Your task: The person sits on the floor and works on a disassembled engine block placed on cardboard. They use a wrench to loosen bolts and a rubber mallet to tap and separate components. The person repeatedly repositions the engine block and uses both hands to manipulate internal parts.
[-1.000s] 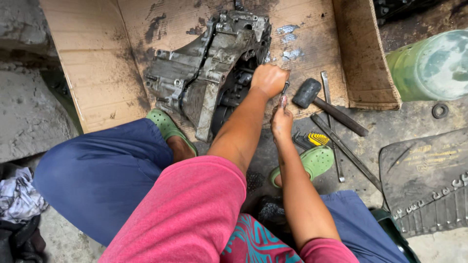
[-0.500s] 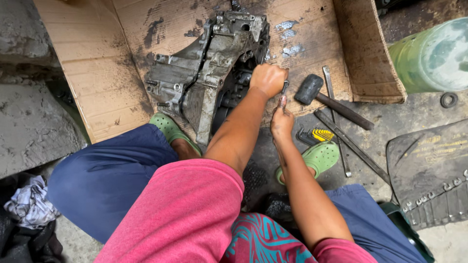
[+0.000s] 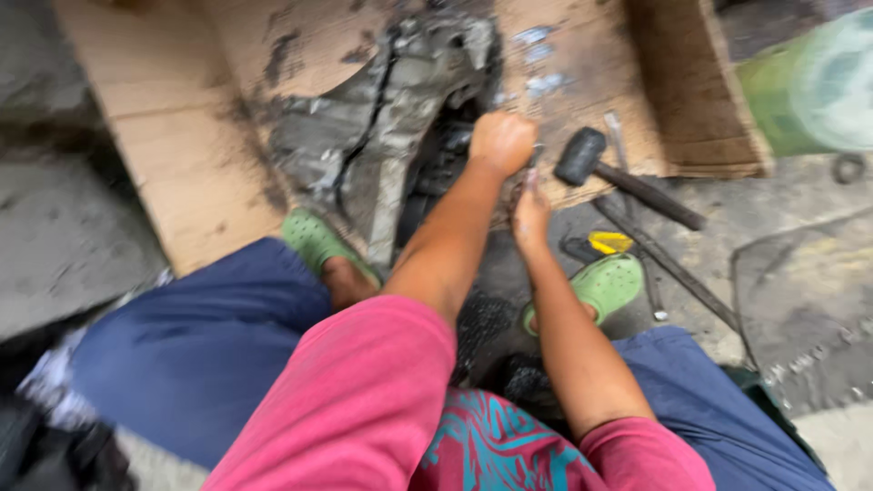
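At the bottom of the frame, pink sleeves and blue trousers are seen, the knees spread wide so that both arms can pass between them. Just above, two green clogs (image 3: 607, 286) are planted on the floor, one at centre left beside the metal casting and one right of centre, which suggests a low squat close over the work.

The right hand (image 3: 530, 211) is held in the middle of the frame, fingers drawn together around something thin that rises from it; what is pinched is blurred and cannot be named. Directly above it, the left hand (image 3: 501, 142) is clenched into a fist against the right flank of a greasy grey gearbox housing (image 3: 386, 136); whether anything is gripped inside the fist cannot be told. The two hands are stacked closely, apparently so that one steadies while the other works.

The housing is laid at upper centre on a flattened cardboard sheet (image 3: 182, 173), probably to keep oil and grit off the floor. To the right, a black-headed hammer (image 3: 582, 156) is left within easy reach, with long metal bars (image 3: 668, 264) and a small yellow object (image 3: 611, 242) just beside it. At the upper right edge, a green drum (image 3: 809, 91) is partly seen.
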